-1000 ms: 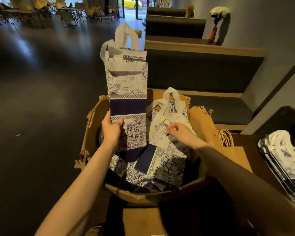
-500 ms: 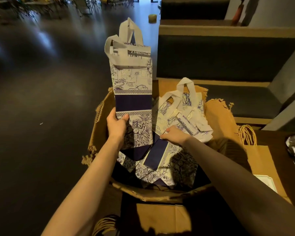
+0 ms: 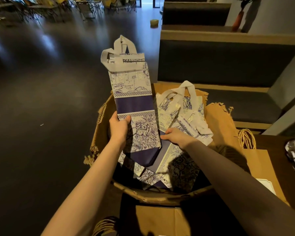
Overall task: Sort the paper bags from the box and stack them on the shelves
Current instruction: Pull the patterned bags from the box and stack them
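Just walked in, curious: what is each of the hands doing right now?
Left hand: holds the tall blue-and-white bag upright by its lower edge.
Right hand: on a bag in the box; grip cannot be told.

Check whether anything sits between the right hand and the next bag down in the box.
Nothing visible does. The right hand already rests on the bags in the box, beside the tall bag gripped by the left hand.

Dim warm light, hard shadows, wide-angle warping.
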Available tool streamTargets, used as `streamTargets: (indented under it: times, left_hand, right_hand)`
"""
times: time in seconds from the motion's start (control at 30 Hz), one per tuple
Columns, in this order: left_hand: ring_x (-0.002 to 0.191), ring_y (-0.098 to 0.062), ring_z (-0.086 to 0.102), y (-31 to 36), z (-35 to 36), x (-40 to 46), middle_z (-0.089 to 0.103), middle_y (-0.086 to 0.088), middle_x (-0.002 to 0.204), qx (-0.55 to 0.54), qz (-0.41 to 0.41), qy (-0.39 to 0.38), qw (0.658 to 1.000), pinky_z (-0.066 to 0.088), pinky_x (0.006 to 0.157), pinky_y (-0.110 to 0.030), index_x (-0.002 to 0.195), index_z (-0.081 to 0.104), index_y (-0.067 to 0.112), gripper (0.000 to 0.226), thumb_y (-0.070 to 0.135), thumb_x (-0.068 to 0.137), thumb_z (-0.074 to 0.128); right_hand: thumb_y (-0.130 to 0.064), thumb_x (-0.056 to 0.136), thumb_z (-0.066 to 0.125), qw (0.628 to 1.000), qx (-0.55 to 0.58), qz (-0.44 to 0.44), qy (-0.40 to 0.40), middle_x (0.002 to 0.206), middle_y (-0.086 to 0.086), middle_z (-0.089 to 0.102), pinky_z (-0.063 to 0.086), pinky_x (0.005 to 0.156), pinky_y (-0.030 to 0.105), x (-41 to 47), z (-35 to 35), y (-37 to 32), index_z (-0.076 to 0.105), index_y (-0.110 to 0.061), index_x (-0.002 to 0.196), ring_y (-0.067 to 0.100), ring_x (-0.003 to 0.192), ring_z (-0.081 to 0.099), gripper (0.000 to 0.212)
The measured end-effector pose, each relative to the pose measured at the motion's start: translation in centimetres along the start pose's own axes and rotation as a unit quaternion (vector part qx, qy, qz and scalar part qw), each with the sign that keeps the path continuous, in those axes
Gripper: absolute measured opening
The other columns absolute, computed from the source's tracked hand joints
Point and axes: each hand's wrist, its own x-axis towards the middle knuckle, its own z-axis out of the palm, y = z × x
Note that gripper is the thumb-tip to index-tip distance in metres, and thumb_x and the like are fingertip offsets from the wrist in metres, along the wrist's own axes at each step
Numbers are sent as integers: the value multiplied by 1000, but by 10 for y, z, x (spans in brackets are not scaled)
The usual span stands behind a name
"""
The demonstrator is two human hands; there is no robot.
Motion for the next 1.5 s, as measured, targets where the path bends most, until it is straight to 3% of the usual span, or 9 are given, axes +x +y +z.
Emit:
streamTargets:
  times: [0.17, 0.5, 0.6, 0.77, 0.9, 1.1, 1.17, 1.27, 1.5]
  left_hand:
    - [107, -19, 58, 11, 8, -4, 60, -3, 113, 22, 3, -26, 999, 47, 89, -33, 130, 50, 7, 39, 0, 92, 53]
    - [75, -17, 58, 75, 9, -19, 62, -7, 96, -39, -27, -51, 998, 45, 57, -21, 112, 53, 7, 28, -6, 87, 53]
    - [65, -14, 51, 89, 8, -27, 61, -16, 106, -14, -26, -47, 998, 41, 42, -16, 124, 46, -4, 39, -3, 87, 57]
    - [93, -16, 51, 101, 13, -41, 55, -7, 111, 58, 88, -7, 994, 39, 76, -29, 124, 42, 4, 38, 2, 89, 56]
    - [94, -16, 49, 102, 20, -49, 52, -1, 106, 107, 131, 41, 985, 35, 76, -29, 124, 41, 11, 32, 7, 94, 48]
    - [109, -30, 52, 99, 29, -44, 49, -18, 124, 63, 76, 13, 995, 45, 89, -41, 114, 41, 15, 29, 5, 89, 51]
    - [91, -23, 57, 103, 33, -53, 54, -16, 116, -14, 41, -29, 999, 49, 85, -40, 120, 42, 9, 32, -1, 90, 48]
    - [52, -10, 57, 109, 37, -69, 60, -4, 74, -98, -28, -141, 985, 50, 50, -26, 124, 46, 8, 38, -9, 91, 37]
    - [78, -18, 63, 115, 42, -89, 66, -6, 90, -103, -55, -294, 949, 56, 57, -30, 131, 48, 13, 36, 7, 95, 49]
  right_hand:
    - [-8, 88, 63, 997, 32, -37, 59, 74, 4, 38, 27, 66, 29, -19, -11, -13, 43, -9, 76, 17, 71, 35, 24]
    - [-4, 92, 55, 949, 60, -173, 258, 60, -3, 42, 30, 50, 23, -82, -54, -58, 46, -17, 81, 10, 56, 39, 19]
    - [-13, 94, 55, 921, -11, -200, 335, 65, -9, 44, 35, 65, 26, -108, -74, -66, 51, -20, 91, 16, 74, 46, 8]
    - [-24, 97, 48, 889, -77, -177, 415, 111, 1, 65, 39, 75, 32, -142, -100, -64, 58, -20, 122, 25, 106, 57, 27]
    - [-22, 99, 45, 872, -42, -173, 455, 102, 1, 66, 37, 70, 30, -160, -113, -57, 57, -18, 119, 22, 95, 57, 24]
    - [-8, 98, 42, 856, 131, -208, 455, 67, -2, 47, 36, 63, 33, -173, -131, -53, 51, -10, 102, 17, 68, 46, 10]
    - [-6, 99, 40, 853, 202, -216, 430, 84, 2, 55, 43, 70, 42, -180, -134, -57, 52, -5, 113, 22, 80, 52, 19]
    - [-7, 100, 39, 865, 268, -195, 376, 125, 15, 54, 43, 96, 46, -182, -134, -63, 45, -2, 131, 32, 113, 53, 32]
    - [-8, 100, 41, 870, 346, -166, 309, 129, 9, 48, 41, 90, 32, -165, -130, -72, 32, -8, 144, 25, 114, 49, 45]
